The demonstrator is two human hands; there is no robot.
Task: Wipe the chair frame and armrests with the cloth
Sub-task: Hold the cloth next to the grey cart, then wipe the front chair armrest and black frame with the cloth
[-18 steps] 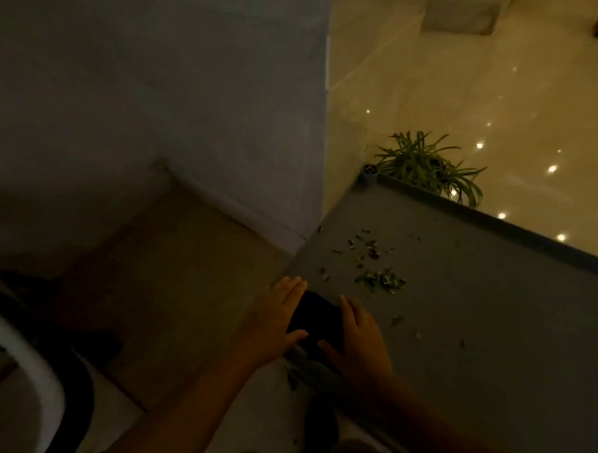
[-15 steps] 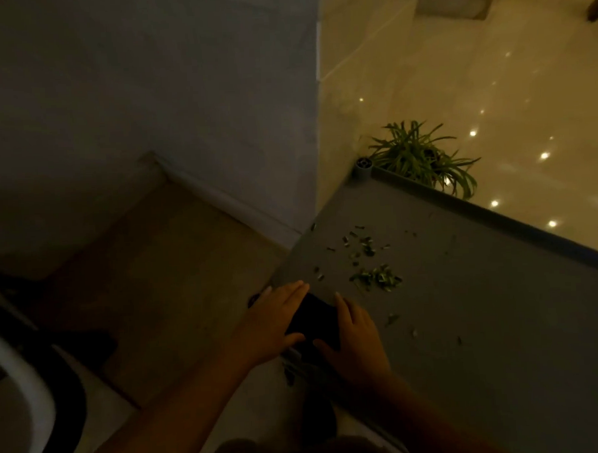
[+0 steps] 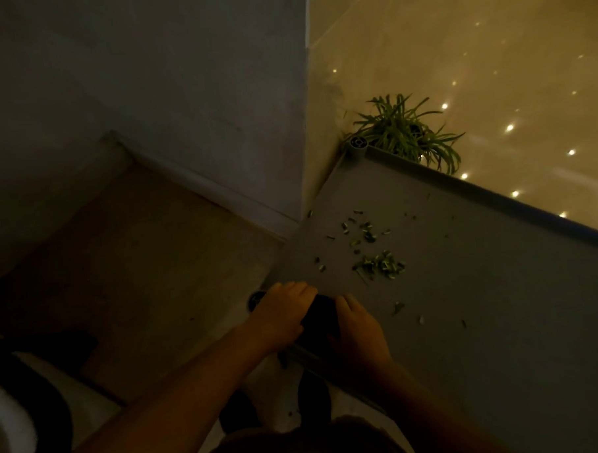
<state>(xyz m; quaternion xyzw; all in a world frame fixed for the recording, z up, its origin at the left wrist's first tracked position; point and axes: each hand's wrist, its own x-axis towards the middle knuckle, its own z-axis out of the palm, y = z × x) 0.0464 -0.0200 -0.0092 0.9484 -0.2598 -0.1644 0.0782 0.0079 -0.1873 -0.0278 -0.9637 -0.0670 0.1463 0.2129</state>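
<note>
In dim light a dark cloth (image 3: 320, 314) lies bunched at the near left corner of a grey table (image 3: 483, 321). My left hand (image 3: 281, 318) curls over the cloth's left side with bent fingers. My right hand (image 3: 358, 330) grips its right side, and the two hands nearly touch. Most of the cloth is hidden beneath them. At the bottom left edge shows part of a chair (image 3: 14, 410), a curved white and black piece, well away from both hands.
Cut green leaf bits (image 3: 378, 265) are scattered on the table beyond my hands. A potted plant (image 3: 406, 132) stands past the table's far corner on the glossy floor. A grey wall (image 3: 183, 111) rises to the left, with beige floor below it.
Both hands' fingers, earlier laid flat on the cloth, have curled and drawn together, bunching it. The view has shifted slightly.
</note>
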